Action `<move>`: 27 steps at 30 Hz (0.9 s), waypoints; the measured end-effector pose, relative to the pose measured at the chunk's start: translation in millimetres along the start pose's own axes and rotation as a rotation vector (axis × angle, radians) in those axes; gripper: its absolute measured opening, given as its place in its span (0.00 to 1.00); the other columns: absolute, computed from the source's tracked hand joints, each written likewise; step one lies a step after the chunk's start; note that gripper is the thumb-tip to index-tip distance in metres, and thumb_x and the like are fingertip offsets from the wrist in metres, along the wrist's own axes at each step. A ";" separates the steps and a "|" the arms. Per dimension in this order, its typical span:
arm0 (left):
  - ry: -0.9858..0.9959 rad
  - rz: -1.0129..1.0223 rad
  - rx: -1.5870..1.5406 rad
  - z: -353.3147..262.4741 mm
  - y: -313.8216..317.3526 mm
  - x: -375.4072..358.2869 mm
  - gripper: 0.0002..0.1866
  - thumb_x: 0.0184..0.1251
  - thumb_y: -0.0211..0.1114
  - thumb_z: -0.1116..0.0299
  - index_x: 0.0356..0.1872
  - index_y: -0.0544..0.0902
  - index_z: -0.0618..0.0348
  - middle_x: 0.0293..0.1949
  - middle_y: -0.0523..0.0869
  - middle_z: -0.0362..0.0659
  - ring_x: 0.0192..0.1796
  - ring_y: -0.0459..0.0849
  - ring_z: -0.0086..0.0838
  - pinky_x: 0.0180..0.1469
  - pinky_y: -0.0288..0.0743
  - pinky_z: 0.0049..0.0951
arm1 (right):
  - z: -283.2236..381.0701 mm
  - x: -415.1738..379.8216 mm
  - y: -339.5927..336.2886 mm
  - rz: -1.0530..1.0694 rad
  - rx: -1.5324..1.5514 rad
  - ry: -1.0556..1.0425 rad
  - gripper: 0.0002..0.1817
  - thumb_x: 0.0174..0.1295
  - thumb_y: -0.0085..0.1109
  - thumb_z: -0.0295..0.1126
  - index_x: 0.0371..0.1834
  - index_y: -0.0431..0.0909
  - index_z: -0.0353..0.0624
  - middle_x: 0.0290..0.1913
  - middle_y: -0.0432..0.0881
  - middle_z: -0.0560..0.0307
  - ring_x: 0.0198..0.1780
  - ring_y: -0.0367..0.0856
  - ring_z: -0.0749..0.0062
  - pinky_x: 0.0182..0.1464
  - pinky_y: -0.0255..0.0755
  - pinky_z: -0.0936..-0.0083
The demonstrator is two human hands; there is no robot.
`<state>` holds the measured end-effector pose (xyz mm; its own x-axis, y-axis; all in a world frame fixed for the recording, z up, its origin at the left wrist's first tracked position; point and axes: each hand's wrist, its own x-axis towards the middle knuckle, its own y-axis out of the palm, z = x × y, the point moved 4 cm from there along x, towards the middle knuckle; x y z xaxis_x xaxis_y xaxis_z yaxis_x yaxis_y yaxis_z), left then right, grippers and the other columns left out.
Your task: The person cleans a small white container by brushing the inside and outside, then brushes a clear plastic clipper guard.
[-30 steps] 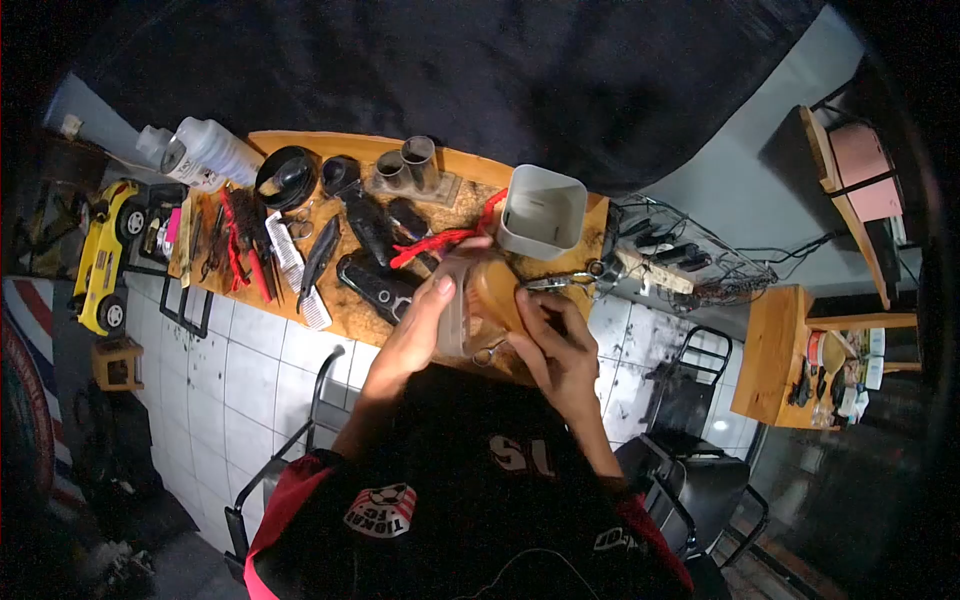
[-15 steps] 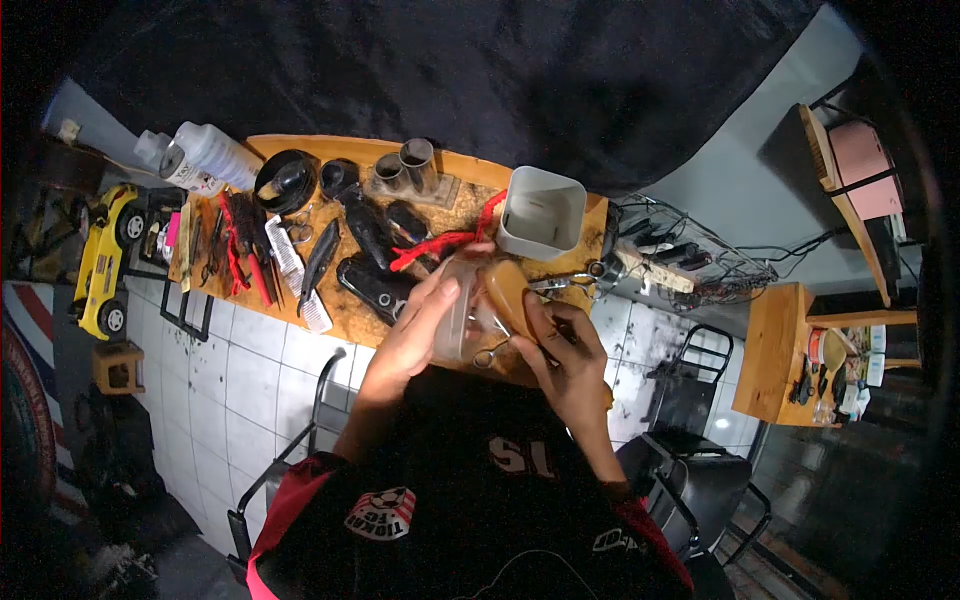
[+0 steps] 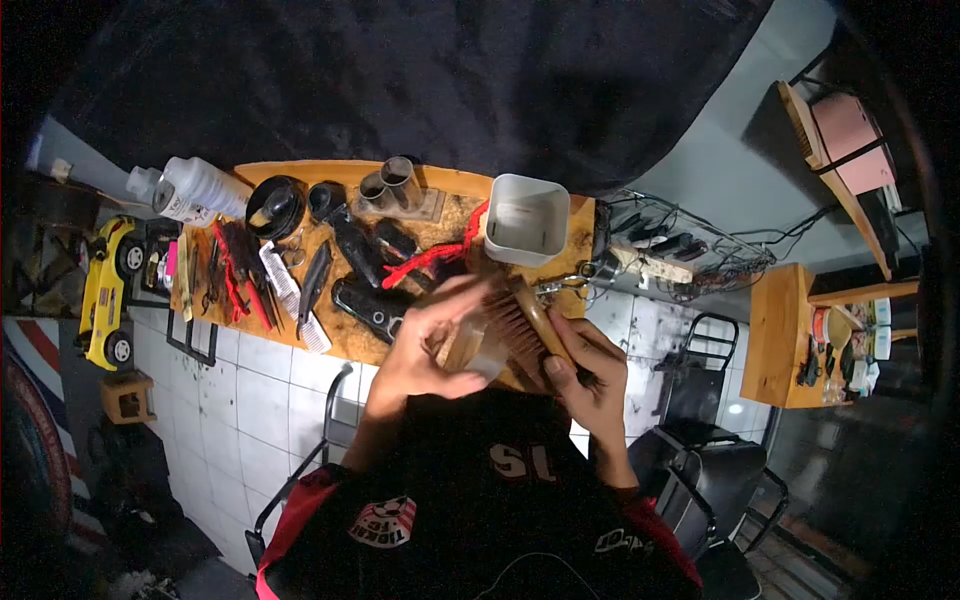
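My right hand (image 3: 592,372) grips a wooden brush (image 3: 541,325) by its back, with the dark bristles turned toward my left hand. Curled around a clear plastic container (image 3: 487,352), my left hand (image 3: 425,345) is slightly blurred and close to the bristles. Both hands are over the near edge of the wooden table (image 3: 350,345). Beyond the brush lie metal scissors (image 3: 568,283) and a white square bin (image 3: 527,225). A red cord-like strip (image 3: 430,262) runs beside the bin, and a black clipper (image 3: 368,306) rests left of my left hand.
White combs (image 3: 295,300), a black folding razor (image 3: 316,284), a black bowl (image 3: 275,207), metal cups (image 3: 400,184) and white bottles (image 3: 200,188) crowd the table's left and back. A wire basket (image 3: 690,240) with cables hangs at right. Black chairs (image 3: 690,475) stand on the tiled floor.
The brush has turned in my right hand, so its bristles now show instead of only its wooden back. My left hand has tilted the clear container and its fingers have moved toward the bristles.
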<state>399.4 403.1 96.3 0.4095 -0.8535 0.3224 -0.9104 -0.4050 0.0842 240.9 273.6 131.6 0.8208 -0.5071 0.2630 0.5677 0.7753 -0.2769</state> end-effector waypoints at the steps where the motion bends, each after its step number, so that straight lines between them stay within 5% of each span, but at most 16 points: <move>1: 0.015 0.031 -0.054 -4.7 -2.2 -0.1 0.53 0.39 0.76 0.48 0.66 0.66 0.71 0.65 0.70 0.57 0.58 0.77 0.38 0.66 0.66 0.40 | -3.3 0.7 0.0 0.004 -0.005 0.026 0.24 0.57 0.65 0.28 0.58 0.77 0.36 0.43 0.83 0.45 0.43 0.82 0.63 0.47 0.73 0.75; 4: -0.211 -0.067 -0.369 -16.0 -4.9 -6.0 0.56 0.42 0.74 0.40 0.66 0.66 0.75 0.64 0.70 0.59 0.60 0.76 0.40 0.66 0.65 0.41 | -12.8 3.5 0.2 0.018 -0.053 0.085 0.23 0.58 0.63 0.28 0.59 0.76 0.36 0.43 0.83 0.45 0.43 0.82 0.63 0.47 0.73 0.75; 7: -0.133 -0.268 -0.679 -5.9 -4.5 -0.1 0.64 0.45 0.69 0.30 0.70 0.53 0.74 0.65 0.69 0.58 0.63 0.73 0.42 0.66 0.68 0.43 | -15.5 4.1 0.4 -0.019 -0.065 0.139 0.23 0.60 0.62 0.28 0.60 0.76 0.36 0.43 0.82 0.44 0.43 0.82 0.61 0.48 0.73 0.74; 10: -0.183 -0.266 -0.490 -4.2 -1.9 5.1 0.60 0.49 0.64 0.29 0.71 0.53 0.68 0.63 0.70 0.57 0.63 0.74 0.45 0.64 0.70 0.45 | -15.0 2.3 6.1 -0.078 0.036 0.204 0.23 0.61 0.63 0.30 0.60 0.75 0.37 0.44 0.82 0.42 0.44 0.82 0.58 0.50 0.73 0.72; 14: -0.150 -0.518 -0.670 5.0 1.8 11.3 0.47 0.59 0.56 0.31 0.70 0.57 0.53 0.58 0.72 0.51 0.62 0.75 0.49 0.61 0.74 0.45 | -13.6 1.5 19.5 0.027 -0.004 0.115 0.24 0.60 0.64 0.32 0.60 0.75 0.37 0.49 0.81 0.41 0.47 0.82 0.58 0.52 0.73 0.71; 17: -0.090 -0.580 -0.533 4.1 -2.8 18.3 0.46 0.61 0.48 0.28 0.73 0.51 0.45 0.64 0.69 0.53 0.63 0.73 0.51 0.61 0.72 0.57 | -22.8 -4.8 18.9 0.041 -0.055 0.086 0.24 0.60 0.64 0.32 0.59 0.76 0.37 0.52 0.81 0.41 0.47 0.82 0.61 0.51 0.73 0.70; 21: -0.075 -0.510 -0.438 -8.1 -1.2 34.6 0.45 0.61 0.54 0.32 0.73 0.50 0.41 0.65 0.67 0.51 0.62 0.73 0.51 0.58 0.75 0.57 | -26.3 -4.4 -0.4 -0.100 0.051 0.216 0.21 0.65 0.58 0.32 0.60 0.74 0.34 0.39 0.83 0.46 0.42 0.80 0.70 0.47 0.72 0.75; 22: -0.087 -0.455 -0.293 -12.8 -1.4 42.1 0.49 0.56 0.63 0.34 0.73 0.51 0.46 0.63 0.68 0.50 0.61 0.74 0.45 0.58 0.76 0.51 | -27.8 -1.6 -4.9 -0.153 0.065 0.213 0.21 0.66 0.57 0.32 0.60 0.74 0.34 0.40 0.83 0.45 0.43 0.80 0.70 0.47 0.72 0.75; 23: -0.052 -0.381 -0.227 -10.6 -4.5 46.9 0.54 0.47 0.77 0.47 0.71 0.55 0.54 0.61 0.71 0.48 0.60 0.75 0.38 0.60 0.75 0.41 | -29.2 1.4 -9.7 -0.207 0.081 0.212 0.22 0.67 0.56 0.33 0.61 0.73 0.33 0.41 0.83 0.45 0.43 0.79 0.71 0.48 0.72 0.75; 26: -0.041 -0.192 0.336 -17.0 -3.4 67.2 0.52 0.37 0.79 0.69 0.69 0.60 0.55 0.61 0.71 0.49 0.61 0.74 0.40 0.63 0.71 0.38 | -34.8 11.6 -17.7 -0.314 0.204 0.305 0.25 0.69 0.54 0.35 0.64 0.68 0.29 0.51 0.81 0.43 0.51 0.77 0.70 0.56 0.69 0.75; 27: -0.041 -0.117 0.531 -25.2 -0.5 76.0 0.52 0.39 0.79 0.69 0.70 0.59 0.55 0.61 0.71 0.48 0.62 0.73 0.42 0.64 0.68 0.39 | -35.1 16.0 -19.8 -0.347 0.266 0.337 0.26 0.70 0.53 0.36 0.65 0.67 0.29 0.52 0.80 0.42 0.53 0.77 0.69 0.58 0.68 0.75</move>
<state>429.5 346.7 144.6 0.5178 -0.8008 0.3012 -0.7085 -0.5987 -0.3736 245.0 237.0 108.8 0.5879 -0.8085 -0.0251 0.8089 0.5873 0.0276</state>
